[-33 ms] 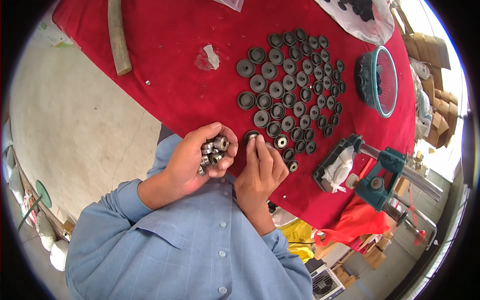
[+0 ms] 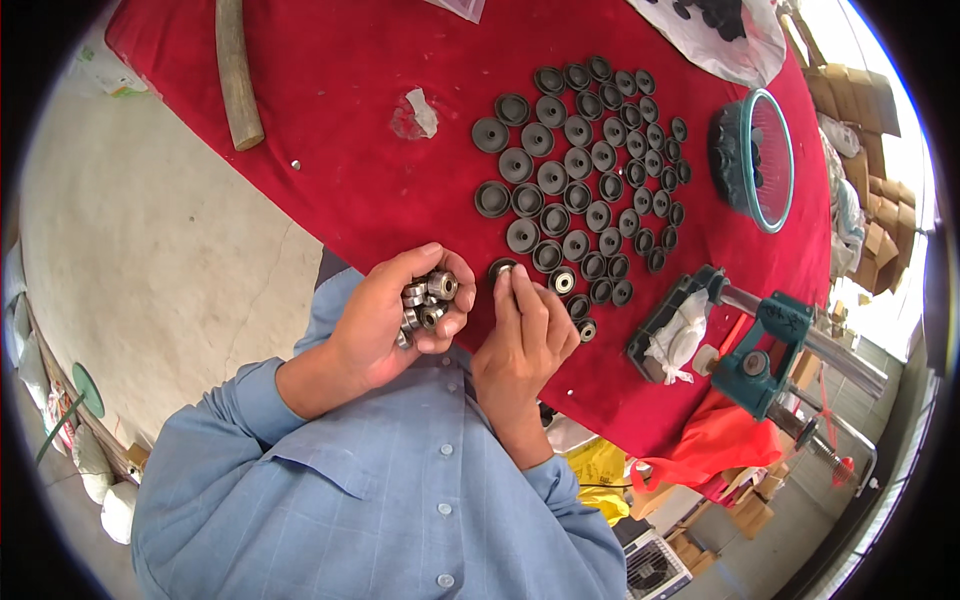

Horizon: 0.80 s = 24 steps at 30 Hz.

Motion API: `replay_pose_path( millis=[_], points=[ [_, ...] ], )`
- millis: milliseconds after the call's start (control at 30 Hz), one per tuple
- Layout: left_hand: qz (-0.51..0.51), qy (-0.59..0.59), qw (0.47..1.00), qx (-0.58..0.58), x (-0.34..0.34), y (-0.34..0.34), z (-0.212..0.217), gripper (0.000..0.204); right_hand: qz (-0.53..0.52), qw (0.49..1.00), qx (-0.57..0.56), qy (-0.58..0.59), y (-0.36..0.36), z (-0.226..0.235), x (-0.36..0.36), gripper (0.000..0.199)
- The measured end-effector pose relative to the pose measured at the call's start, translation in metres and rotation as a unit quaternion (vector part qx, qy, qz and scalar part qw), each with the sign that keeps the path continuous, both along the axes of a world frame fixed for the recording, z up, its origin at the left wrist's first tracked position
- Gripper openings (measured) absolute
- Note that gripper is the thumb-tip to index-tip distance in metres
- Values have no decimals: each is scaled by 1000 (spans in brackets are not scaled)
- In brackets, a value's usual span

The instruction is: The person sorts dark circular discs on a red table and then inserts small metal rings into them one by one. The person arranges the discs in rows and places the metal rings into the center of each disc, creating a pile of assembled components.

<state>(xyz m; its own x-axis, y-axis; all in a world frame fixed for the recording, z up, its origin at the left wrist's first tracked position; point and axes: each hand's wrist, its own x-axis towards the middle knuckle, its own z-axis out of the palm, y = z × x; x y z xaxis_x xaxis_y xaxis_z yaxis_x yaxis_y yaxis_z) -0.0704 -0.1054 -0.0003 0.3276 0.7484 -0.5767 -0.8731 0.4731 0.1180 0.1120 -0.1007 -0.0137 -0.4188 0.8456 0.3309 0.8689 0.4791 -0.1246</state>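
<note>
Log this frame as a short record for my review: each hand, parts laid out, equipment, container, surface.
Left hand: cupped around several metal bearings
Right hand: fingertips at a shiny metal piece by a black cap; grip unclear
Parts: many black round caps clustered; two near the right hand hold metal rings
Equipment: green press-like device, at right
Container: teal basket, dark pieces inside
Surface: red cloth
</note>
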Motion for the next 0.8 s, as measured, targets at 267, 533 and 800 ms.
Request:
replay_pose_path(
  millis=[267, 533, 800],
  points=[
    [61, -24, 998, 12, 4, -2, -8, 37, 24, 951, -128, 281, 16, 37, 5, 36],
    [124, -69, 989, 42, 10, 1, -11, 41, 106, 929, -172, 310, 5, 30, -24, 36],
    [96, -100, 988, 62, 3, -2, -16, 40, 94, 954, -99, 267, 30, 33, -13, 38]
  ],
)
